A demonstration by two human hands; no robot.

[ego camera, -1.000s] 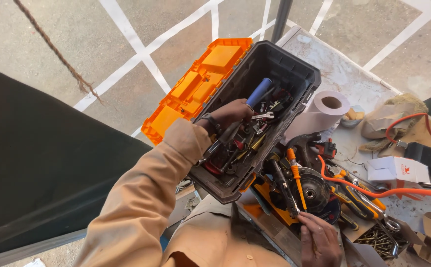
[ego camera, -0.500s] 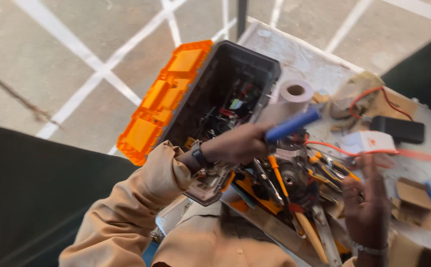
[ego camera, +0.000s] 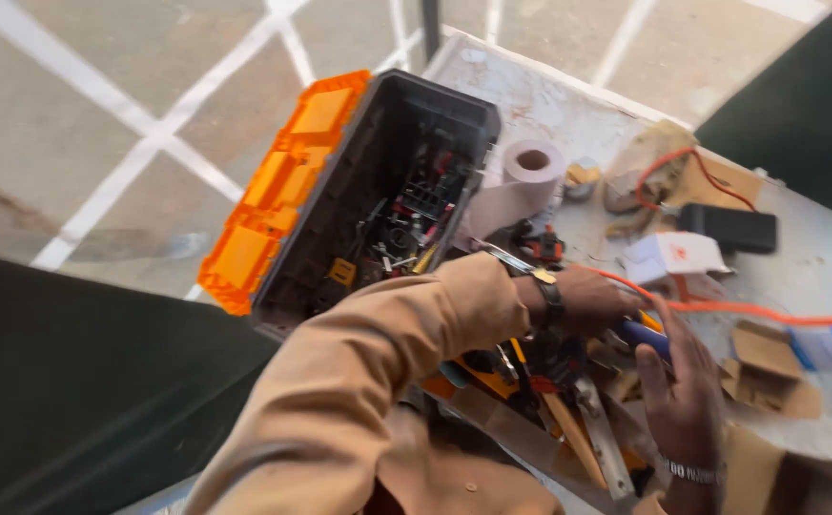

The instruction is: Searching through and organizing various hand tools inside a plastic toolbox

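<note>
My left hand (ego camera: 595, 298), in a tan sleeve with a wristwatch, reaches across to the right and is closed on a blue-handled tool (ego camera: 647, 336), low over a tray of mixed hand tools (ego camera: 568, 420). My right hand (ego camera: 685, 401), with a bracelet at the wrist, comes up from below, fingers spread and lying against the blue handle. Behind my left arm stands an open black toolbox (ego camera: 378, 143) with an orange lid (ego camera: 282, 181), full of small tools and parts.
On the white worktable (ego camera: 549, 95) are a paper roll (ego camera: 530, 167), a black case (ego camera: 730, 229), a small white box (ego camera: 668, 256), an orange cable (ego camera: 769, 313) and cardboard scraps (ego camera: 764, 367). A dark green panel (ego camera: 82, 381) lies left.
My left hand has lifted the blue-handled tool out of the toolbox and carried it right and down over the tool tray. My right hand has risen to meet it.
</note>
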